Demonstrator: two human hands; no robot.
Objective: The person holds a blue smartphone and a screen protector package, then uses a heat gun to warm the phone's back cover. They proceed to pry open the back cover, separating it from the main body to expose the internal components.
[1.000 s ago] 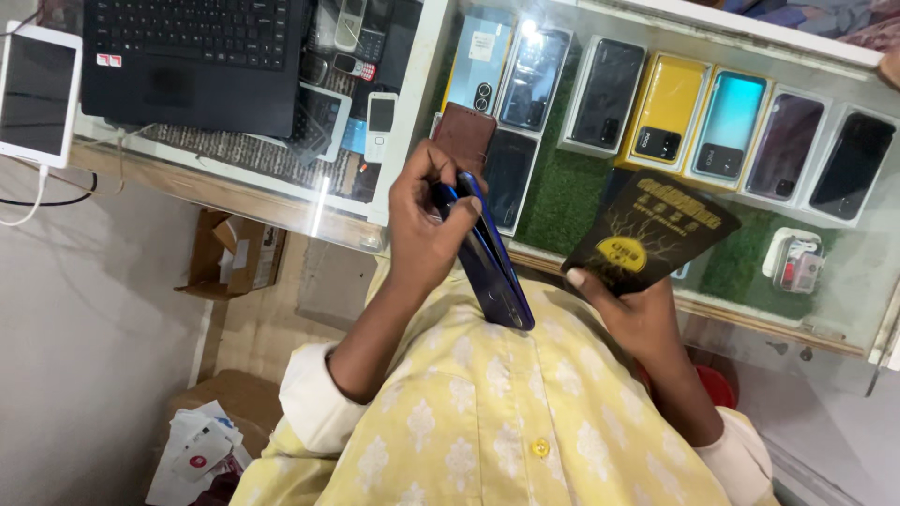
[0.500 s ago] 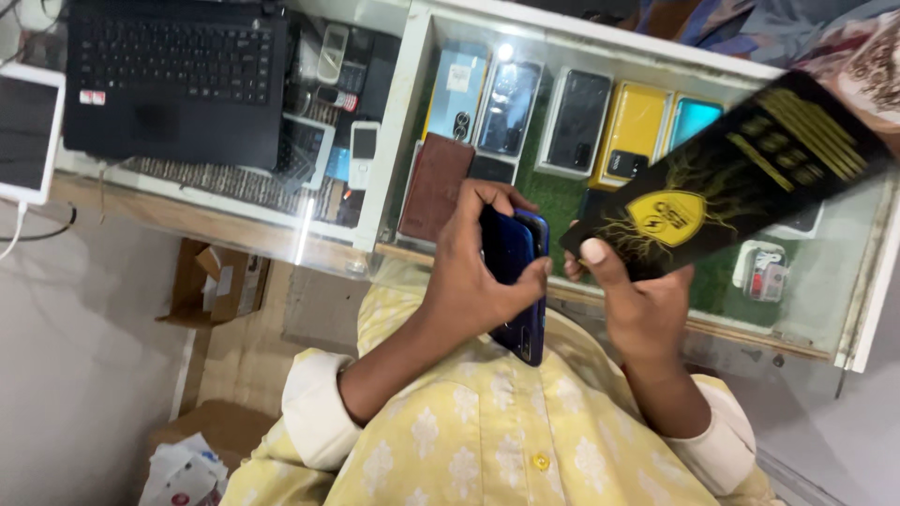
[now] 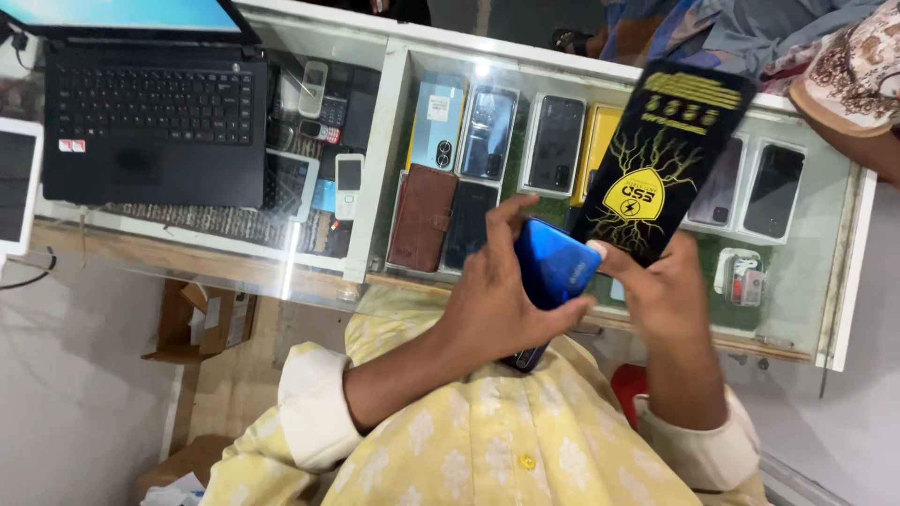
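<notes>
left hand (image 3: 492, 309): curled around the blue phone (image 3: 553, 272), thumb up along its left edge, fingers wrapped under. Phone is held in the air above the front edge of the glass counter (image 3: 844, 281), glossy back facing up, low end tucked toward the yellow shirt (image 3: 487, 450).
right hand (image 3: 670, 300): pinching the bottom end of the black flat packet (image 3: 661, 159) with yellow print, thumb tip on its face. Packet stands tilted up and away, over the right half of the counter.
contact: packet's lower corner just beside the phone's right edge; cannot tell if they touch.
grip advice: my read, the phone hold is firm enough, but the packet is held by one end only, so it can swing. Slide the pinch higher or brace its edge on the phone.
clearance: keep both over the counter, not past its front edge.
below the glass: row of phones, brown wallet case (image 3: 422, 217) near the middle divider.
left end: black laptop (image 3: 150, 122) on top, white tablet (image 3: 17, 187) at the far-left edge.
other person: patterned sleeve (image 3: 858, 75) at the far-right corner, not involved.
</notes>
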